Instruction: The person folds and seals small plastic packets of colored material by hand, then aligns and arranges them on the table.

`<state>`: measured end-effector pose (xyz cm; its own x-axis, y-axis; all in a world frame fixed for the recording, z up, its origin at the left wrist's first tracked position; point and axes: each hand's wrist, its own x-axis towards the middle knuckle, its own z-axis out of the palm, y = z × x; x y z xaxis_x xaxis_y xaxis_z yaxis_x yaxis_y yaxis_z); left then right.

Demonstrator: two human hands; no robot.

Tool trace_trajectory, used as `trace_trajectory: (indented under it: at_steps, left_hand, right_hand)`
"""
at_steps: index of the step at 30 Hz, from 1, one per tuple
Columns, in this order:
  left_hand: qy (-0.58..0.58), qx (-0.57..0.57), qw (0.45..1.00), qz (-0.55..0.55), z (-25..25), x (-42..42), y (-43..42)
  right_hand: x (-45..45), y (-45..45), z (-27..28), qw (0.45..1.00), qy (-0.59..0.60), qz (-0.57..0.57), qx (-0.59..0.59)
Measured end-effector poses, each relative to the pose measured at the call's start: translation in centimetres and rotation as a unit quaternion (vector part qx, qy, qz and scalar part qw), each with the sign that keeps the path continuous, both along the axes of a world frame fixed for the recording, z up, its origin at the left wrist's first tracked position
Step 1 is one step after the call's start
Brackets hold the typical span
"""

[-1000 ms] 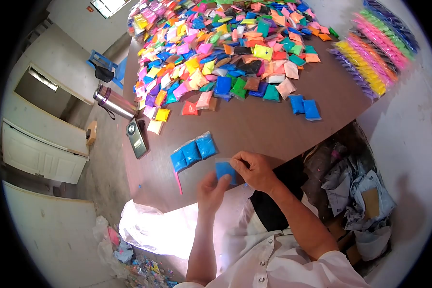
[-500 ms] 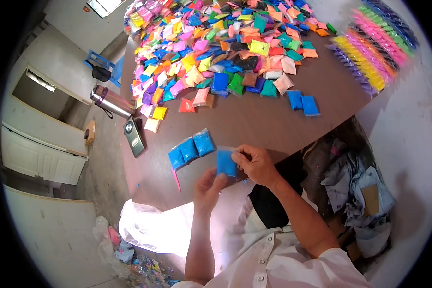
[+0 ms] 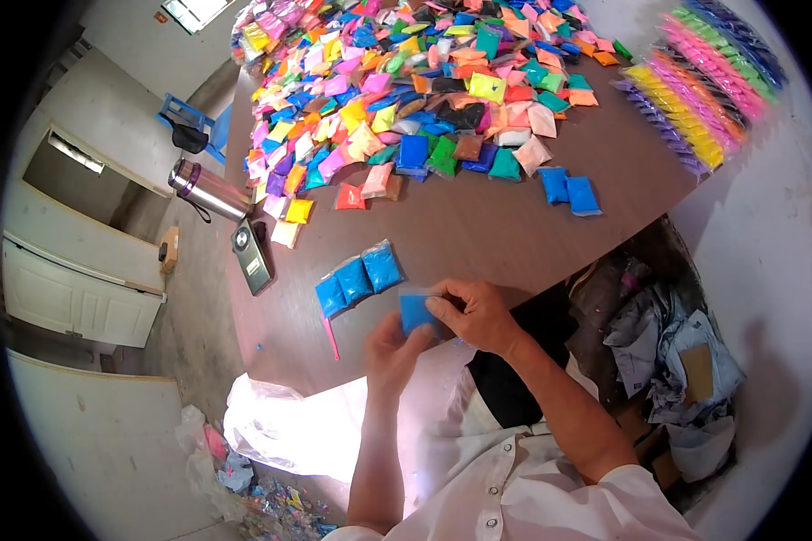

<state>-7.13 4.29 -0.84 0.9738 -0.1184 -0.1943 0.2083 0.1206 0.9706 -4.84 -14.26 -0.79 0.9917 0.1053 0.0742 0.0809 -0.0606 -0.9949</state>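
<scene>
A blue packet (image 3: 415, 312) with a clear top edge is held between my two hands, over the table's near edge. My right hand (image 3: 472, 314) pinches its right side between thumb and fingers. Around its lower left part, my left hand (image 3: 395, 350) is closed, thumb on the front. Just beyond lie three blue packets (image 3: 355, 280) side by side, touching, with a thin pink strip (image 3: 332, 339) at their lower left. Two more blue packets (image 3: 569, 191) lie farther right.
The brown table (image 3: 460, 234) bears a large heap of coloured packets (image 3: 406, 99) at its far side. Rows of coloured packets (image 3: 695, 99) lie at the far right. A steel flask (image 3: 211, 189) and a phone (image 3: 252, 258) stand and lie at the left edge. Plastic bags (image 3: 690, 361) fill the lower right.
The held blue packet has risen with my hands, then dropped slightly and shifted left. Both hands keep hold of it. The view has shifted slightly; the packets on the table lie as before.
</scene>
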Motion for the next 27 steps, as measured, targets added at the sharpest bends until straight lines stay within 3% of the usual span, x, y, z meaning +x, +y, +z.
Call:
trace_trajectory:
  at_steps: [11, 27]
  left_hand:
    - [-0.047, 0.103, 0.992, -0.051, 1.3, -0.1, -0.1]
    - [-0.023, 0.069, 0.996, -0.046, 1.6, -0.1, -0.1]
  right_hand:
    - [0.2, -0.1, -0.8, 0.999, 0.015, -0.005, 0.029]
    - [0.2, -0.8, -0.6, 0.995, 0.037, 0.039, 0.083]
